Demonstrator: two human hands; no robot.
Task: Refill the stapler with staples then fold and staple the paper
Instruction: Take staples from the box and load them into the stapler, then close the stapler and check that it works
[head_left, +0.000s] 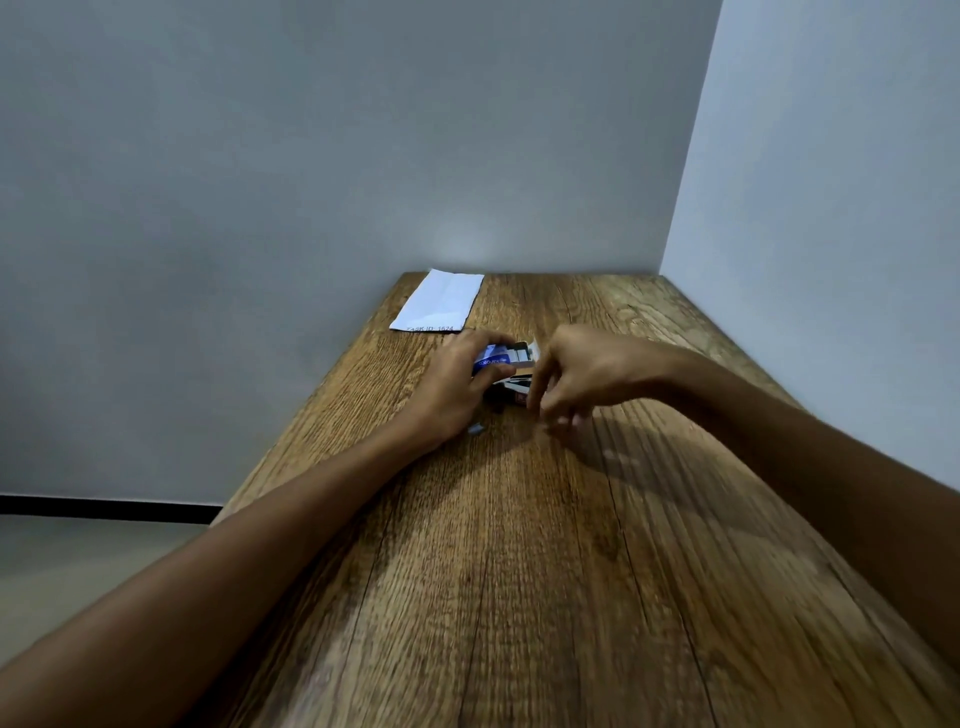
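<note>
Right now I am reaching both arms out over the wooden tabletop (545, 545), which is sitting in a corner between two grey walls. My left hand (457, 384) is wrapping around a small blue and white staple box (496, 356), thumb on the near side and fingers over the far side, holding it just above the wood. The box's end nearest my right hand is standing open, with a pale flap sticking out and a grey block showing inside, which I am taking to be the staples, though the blur is making that hard to confirm. My right hand (582, 374) is hovering just beside that open end, fingers curled downward and loosely bunched; I cannot tell whether they are pinching anything. Between and slightly below my two hands, a dark stapler (511, 393) is lying on the tabletop, mostly hidden by my fingers, with a red patch showing on it. A tiny grey scrap (476, 429) is lying on the wood just beside my left wrist. Farther away, near the back edge and close to the wall, a folded white paper (439, 301) is lying flat, well apart from my hands, with a line of small print along its near edge.
</note>
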